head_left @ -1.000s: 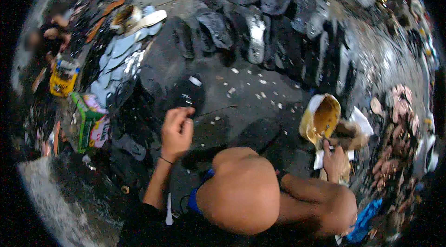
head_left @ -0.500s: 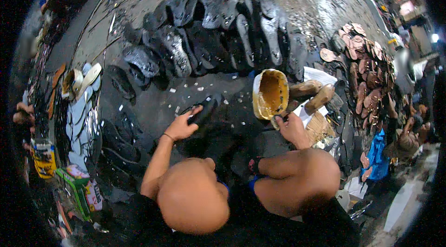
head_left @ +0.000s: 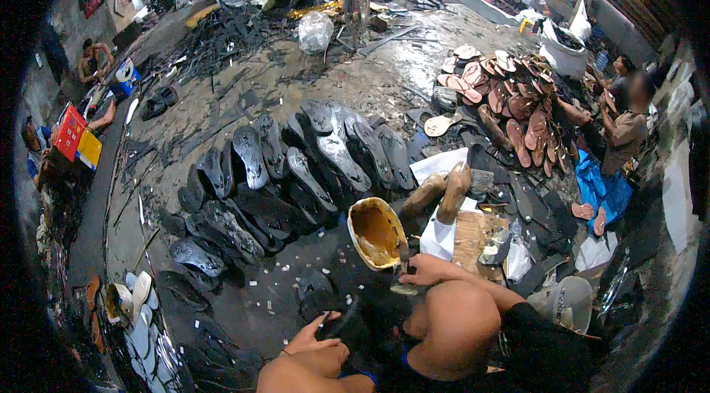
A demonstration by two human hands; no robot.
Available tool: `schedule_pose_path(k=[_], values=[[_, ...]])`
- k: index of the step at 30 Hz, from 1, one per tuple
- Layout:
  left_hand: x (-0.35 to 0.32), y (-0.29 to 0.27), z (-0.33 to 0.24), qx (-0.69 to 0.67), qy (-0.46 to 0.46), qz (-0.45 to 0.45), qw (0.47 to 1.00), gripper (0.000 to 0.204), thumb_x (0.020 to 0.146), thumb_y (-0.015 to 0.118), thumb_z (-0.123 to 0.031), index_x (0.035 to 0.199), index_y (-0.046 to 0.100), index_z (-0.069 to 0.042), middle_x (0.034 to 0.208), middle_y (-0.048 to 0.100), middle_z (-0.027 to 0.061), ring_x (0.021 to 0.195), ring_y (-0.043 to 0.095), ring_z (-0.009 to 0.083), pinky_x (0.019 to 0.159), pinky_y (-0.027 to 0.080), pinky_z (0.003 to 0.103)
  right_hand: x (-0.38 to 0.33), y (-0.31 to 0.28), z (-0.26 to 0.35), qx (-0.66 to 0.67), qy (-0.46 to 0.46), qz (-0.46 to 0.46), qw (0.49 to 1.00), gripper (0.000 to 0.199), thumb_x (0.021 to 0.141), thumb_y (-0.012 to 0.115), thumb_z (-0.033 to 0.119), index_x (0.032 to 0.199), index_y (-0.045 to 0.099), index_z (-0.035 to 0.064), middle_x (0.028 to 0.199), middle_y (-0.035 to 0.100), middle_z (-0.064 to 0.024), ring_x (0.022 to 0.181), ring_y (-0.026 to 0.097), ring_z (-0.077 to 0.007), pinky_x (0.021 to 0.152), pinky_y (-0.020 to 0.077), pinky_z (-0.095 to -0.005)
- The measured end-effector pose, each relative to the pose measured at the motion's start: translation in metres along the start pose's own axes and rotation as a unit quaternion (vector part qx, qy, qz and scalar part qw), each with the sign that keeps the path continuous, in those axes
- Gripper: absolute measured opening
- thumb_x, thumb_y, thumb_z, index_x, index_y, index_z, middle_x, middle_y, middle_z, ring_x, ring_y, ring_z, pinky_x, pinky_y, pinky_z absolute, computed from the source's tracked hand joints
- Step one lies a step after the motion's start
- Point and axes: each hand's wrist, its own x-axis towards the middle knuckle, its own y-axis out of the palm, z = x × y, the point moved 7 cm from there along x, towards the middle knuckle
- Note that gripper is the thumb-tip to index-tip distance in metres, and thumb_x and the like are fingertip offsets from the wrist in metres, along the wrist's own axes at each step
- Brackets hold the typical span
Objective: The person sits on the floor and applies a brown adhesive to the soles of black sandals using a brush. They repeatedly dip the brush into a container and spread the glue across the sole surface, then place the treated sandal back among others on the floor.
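Down near the bottom of the head view, the left hand (head_left: 319,335) rests on a black sole (head_left: 346,325) lying on the wet floor (head_left: 244,108), its fingers (head_left: 328,319) curled over the sole's near edge and pressing on it. Just to the right, the right hand (head_left: 427,269) closes its fingers around the handle of a small brush (head_left: 403,256), whose far end reaches into a tilted yellow tin of brown glue (head_left: 377,232). This tin stands between the two hands and a little farther off, touching a white sheet of paper (head_left: 441,234) on its right. Two brown shoe lasts (head_left: 441,192) lie on the paper beyond it. To the left and farther away, rows of glossy black soles (head_left: 296,171) fan across the floor. Far right, a heap of tan sandal soles (head_left: 510,93) sits beside another person (head_left: 625,123) who is crouched there. Far left, other people sit along the wall by a red and yellow box (head_left: 78,138).
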Motion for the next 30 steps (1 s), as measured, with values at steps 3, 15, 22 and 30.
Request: schedule_pose_path(k=[3,15,22,30], values=[[0.026,-0.008,-0.018,0.049,0.027,0.070,0.996,0.082,0.093,0.071,-0.037,0.159,0.026,-0.015,0.161,0.030,0.0202,0.150,0.027,0.0312,0.122,0.023,0.044,-0.019,-0.033,0.039,0.376,-0.015,-0.105,0.921,0.041,0.097,0.066,0.039,0.114,0.069,0.0017,0.109,0.073,-0.0086,0.097,0.068,-0.0215,0.087,0.0515,-0.0369],[0.103,-0.079,-0.031,-0.620,-0.059,-0.187,0.760,0.059,0.104,0.045,-0.044,0.139,0.053,0.002,0.141,0.056,0.0176,0.131,0.054,0.0308,0.112,0.042,0.042,-0.019,-0.116,0.140,0.276,-0.261,-0.354,0.855,0.030,0.091,0.073,0.008,0.118,0.064,-0.0010,0.109,0.069,-0.0079,0.102,0.064,-0.0159,0.093,0.0513,-0.0321],[0.086,-0.154,-0.063,-0.421,0.190,-0.360,0.811,0.048,0.105,0.041,-0.040,0.136,0.054,-0.005,0.126,0.065,0.0131,0.108,0.066,0.0281,0.098,0.053,0.043,-0.002,-0.065,0.242,0.185,-0.526,-0.205,0.804,0.029,0.080,0.073,0.007,0.109,0.070,0.0101,0.104,0.072,-0.0133,0.097,0.068,-0.0356,0.081,0.0532,-0.0411],[0.056,-0.131,-0.061,-0.540,0.129,-0.371,0.744,0.050,0.106,0.034,-0.033,0.141,0.051,0.000,0.133,0.061,0.0167,0.115,0.064,0.0301,0.101,0.053,0.043,0.044,-0.121,0.208,0.251,-0.359,-0.338,0.833,0.019,0.089,0.071,0.009,0.107,0.070,0.0024,0.098,0.073,-0.0140,0.095,0.070,-0.0271,0.082,0.0530,-0.0360]])
